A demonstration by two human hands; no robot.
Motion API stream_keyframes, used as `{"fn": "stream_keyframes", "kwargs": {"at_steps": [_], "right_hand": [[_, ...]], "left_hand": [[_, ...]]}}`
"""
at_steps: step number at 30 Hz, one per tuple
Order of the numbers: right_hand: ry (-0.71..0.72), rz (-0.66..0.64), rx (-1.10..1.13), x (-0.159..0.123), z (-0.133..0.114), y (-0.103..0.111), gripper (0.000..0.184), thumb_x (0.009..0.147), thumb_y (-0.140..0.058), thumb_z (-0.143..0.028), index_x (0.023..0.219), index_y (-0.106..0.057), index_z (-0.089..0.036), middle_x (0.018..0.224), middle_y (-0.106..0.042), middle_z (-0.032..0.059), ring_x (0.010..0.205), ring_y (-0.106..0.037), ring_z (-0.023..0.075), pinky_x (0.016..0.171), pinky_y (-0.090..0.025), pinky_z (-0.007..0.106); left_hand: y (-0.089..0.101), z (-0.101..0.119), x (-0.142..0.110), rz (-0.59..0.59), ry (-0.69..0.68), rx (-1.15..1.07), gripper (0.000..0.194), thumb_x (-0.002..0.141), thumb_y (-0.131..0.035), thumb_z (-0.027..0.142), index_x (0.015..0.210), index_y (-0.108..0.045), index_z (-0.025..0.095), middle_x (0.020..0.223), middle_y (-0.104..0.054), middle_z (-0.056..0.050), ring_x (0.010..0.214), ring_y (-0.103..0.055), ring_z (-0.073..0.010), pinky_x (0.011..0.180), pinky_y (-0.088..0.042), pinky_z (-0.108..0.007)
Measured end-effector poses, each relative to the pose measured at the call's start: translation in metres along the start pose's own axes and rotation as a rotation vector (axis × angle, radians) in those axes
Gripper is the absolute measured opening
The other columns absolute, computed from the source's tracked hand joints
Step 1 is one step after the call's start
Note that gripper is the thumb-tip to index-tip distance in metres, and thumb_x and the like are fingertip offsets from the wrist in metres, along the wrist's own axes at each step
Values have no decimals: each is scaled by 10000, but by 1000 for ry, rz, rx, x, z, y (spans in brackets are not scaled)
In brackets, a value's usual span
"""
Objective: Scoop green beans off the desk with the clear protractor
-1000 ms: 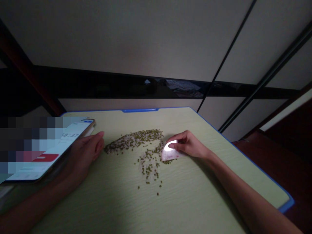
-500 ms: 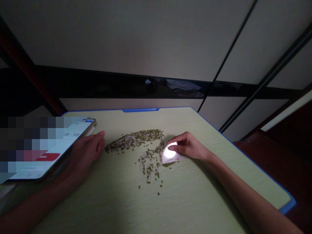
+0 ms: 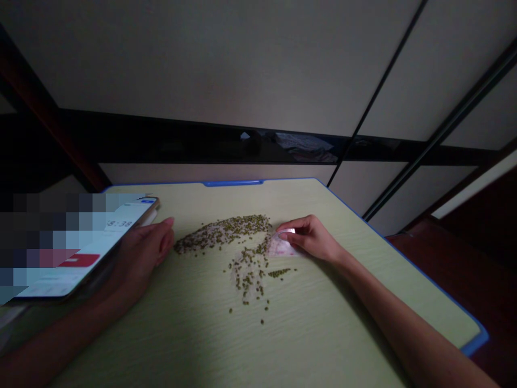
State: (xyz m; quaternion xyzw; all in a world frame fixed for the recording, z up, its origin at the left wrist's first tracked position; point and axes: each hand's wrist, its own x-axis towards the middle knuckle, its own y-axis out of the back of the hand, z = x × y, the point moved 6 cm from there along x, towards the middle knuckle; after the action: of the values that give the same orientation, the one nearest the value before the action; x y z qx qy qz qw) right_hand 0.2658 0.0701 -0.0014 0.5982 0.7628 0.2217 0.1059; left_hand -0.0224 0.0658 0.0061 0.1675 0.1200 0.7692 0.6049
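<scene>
My right hand (image 3: 309, 235) pinches a clear plastic protractor (image 3: 283, 246) with pinkish marks along its straight edge; light glares off it. Its left side lies against small green beans that look like mung beans. A long heap of these beans (image 3: 226, 233), mixed with pale grains, stretches across the table to the left. Nearer me is a looser scatter of beans (image 3: 249, 272), and a short strip of beans (image 3: 279, 273) lies just below the protractor. My left hand (image 3: 147, 248) rests beside the heap's left end, fingers curled in, with nothing visible in them.
A phone (image 3: 81, 258) with a lit screen stands tilted at the left, close to my left wrist. The pale green table (image 3: 194, 328) has a blue rim and a blue handle (image 3: 233, 183) at its far edge. Cabinet panels (image 3: 210, 70) rise behind it.
My right hand has moved the protractor slightly away from me and tipped it flatter, uncovering the short strip of beans. My left hand has stayed in place.
</scene>
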Motion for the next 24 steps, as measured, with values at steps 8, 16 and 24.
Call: {"fn": "stream_keyframes", "kwargs": {"at_steps": [8, 16, 24], "right_hand": [[62, -77, 14, -2, -8, -3, 278, 679, -592, -278, 806, -721, -67, 632, -622, 47, 497, -401, 79, 436, -297, 206], [62, -24, 8, 1, -3, -4, 291, 700, -590, -275, 852, -714, -61, 682, -640, 69, 550, -474, 107, 449, -314, 215], [79, -98, 35, 0, -9, -6, 313, 694, -600, -284, 844, -704, -30, 659, -627, 67, 513, -447, 93, 458, -326, 223]], "left_hand": [[0, -1, 0, 22, 10, -1, 465, 774, -436, 414, 375, -324, 203, 315, -319, 71, 356, -278, -91, 448, -225, -271], [1, -3, 1, 2, 5, 19, 480, 780, -418, 437, 371, -329, 204, 316, -322, 67, 362, -290, -94, 460, -237, -274], [-1, 0, 1, 2, -8, -9, 465, 778, -422, 415, 374, -328, 205, 317, -318, 70, 356, -288, -93, 450, -234, -272]]}}
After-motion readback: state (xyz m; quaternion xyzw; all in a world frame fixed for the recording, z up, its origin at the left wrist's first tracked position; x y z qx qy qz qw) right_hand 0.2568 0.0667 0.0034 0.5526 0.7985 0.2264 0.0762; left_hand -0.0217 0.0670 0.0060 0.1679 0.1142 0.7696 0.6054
